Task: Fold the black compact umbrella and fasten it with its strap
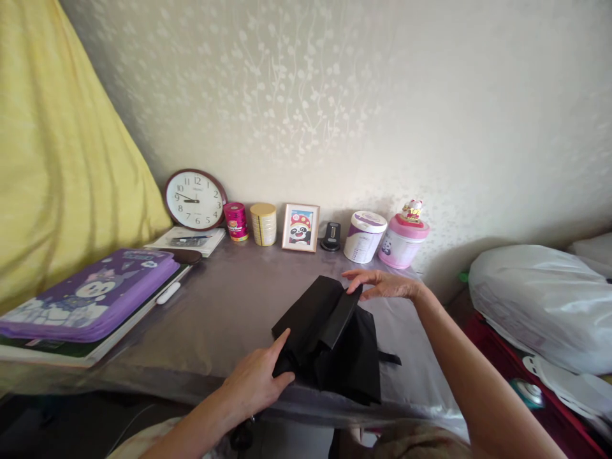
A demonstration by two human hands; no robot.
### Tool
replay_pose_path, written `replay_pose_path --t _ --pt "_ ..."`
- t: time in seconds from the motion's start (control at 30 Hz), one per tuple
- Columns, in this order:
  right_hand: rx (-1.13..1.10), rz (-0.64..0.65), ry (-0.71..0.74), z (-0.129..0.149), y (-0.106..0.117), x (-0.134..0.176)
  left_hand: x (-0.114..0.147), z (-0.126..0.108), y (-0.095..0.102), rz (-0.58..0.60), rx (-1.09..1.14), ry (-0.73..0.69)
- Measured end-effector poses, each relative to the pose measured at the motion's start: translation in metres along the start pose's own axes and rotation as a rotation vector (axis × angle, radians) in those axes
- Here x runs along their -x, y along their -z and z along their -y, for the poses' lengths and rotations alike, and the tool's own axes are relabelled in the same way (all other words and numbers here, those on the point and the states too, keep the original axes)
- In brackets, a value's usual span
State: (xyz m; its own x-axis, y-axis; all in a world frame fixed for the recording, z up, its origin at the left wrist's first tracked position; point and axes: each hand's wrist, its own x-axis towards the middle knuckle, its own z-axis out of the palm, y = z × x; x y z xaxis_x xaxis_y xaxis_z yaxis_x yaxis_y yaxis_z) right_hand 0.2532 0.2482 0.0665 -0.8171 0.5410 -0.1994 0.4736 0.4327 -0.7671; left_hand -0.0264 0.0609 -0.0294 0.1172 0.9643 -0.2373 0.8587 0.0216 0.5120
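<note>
Bare forearms, no sleeves

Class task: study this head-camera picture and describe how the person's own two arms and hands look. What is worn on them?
Both forearms are bare, with no sleeves in view. The left hand and the right hand wear no gloves, and no rings, watch or bracelet show on the visible parts. The fingernails look short and unpainted, though the picture is too soft to be sure.

Only thing I can actually read is the wall clock [195,199] leaning at the back left of the table [224,306]: black numerals 1 to 12 on a white face. There's a small brand line under the 12 but it's too blurry to make out. The tins and tubs along the back edge have printing too, all too small to read.
</note>
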Motion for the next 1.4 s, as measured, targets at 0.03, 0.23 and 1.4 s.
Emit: replay_pose_path --t 0.03,0.23,1.4 --pt "-0.012 0.004 0.011 0.001 0.0 -0.001 0.0 0.001 0.0 -0.004 0.018 -0.005" --pt "-0.119 -0.029 0.03 0.007 -0.005 -0.007 -0.002 0.004 0.0 0.0 0.031 -0.024" --pt "0.477 -0.365 0.126 -0.041 -0.063 -0.122 0.013 -0.013 -0.017 -0.093 -0.336 -0.006"
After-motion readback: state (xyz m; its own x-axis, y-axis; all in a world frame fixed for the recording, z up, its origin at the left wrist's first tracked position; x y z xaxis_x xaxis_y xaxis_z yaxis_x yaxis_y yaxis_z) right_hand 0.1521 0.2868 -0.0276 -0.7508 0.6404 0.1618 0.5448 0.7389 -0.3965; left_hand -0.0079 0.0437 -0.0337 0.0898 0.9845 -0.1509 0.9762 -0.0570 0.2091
